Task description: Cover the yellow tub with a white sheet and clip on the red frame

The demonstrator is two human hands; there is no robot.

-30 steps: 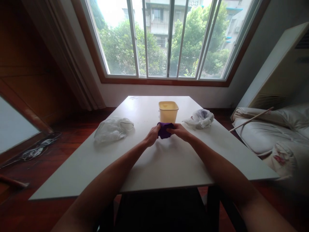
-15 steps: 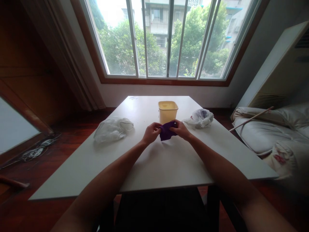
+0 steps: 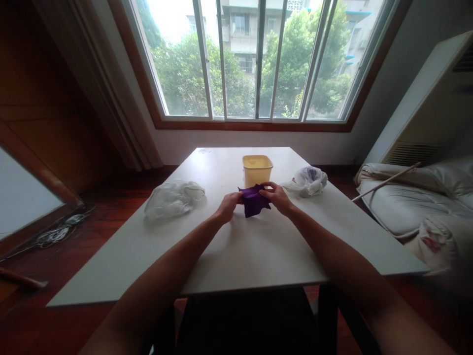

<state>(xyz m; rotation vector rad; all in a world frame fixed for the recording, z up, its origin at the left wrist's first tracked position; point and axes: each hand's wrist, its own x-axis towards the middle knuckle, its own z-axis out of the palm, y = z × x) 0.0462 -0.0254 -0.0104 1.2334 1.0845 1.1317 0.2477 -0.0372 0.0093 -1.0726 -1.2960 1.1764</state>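
Observation:
A small dark purple cloth (image 3: 254, 201) is stretched between my two hands, above the white table (image 3: 251, 261). My left hand (image 3: 229, 204) is closed on its left edge. On the other side, my right hand (image 3: 277, 196) pinches its right part between thumb and fingers. The cloth has uneven edges, and its lower corner hangs towards me. Just beyond it stands a yellow plastic bin (image 3: 257, 170), upright, its lower front hidden by the cloth and my hand.
A crumpled white plastic bag (image 3: 174, 198) lies to the left on the table. Another plastic bag (image 3: 308, 181), bunched up with something dark inside, sits at the right. A padded seat (image 3: 391, 204) with a stick (image 3: 388, 181) across it stands beyond the table's right edge.
The purple cloth is spread wider and shows more of its surface. My left hand has shifted slightly left at its edge. The bin and bags stay in place.

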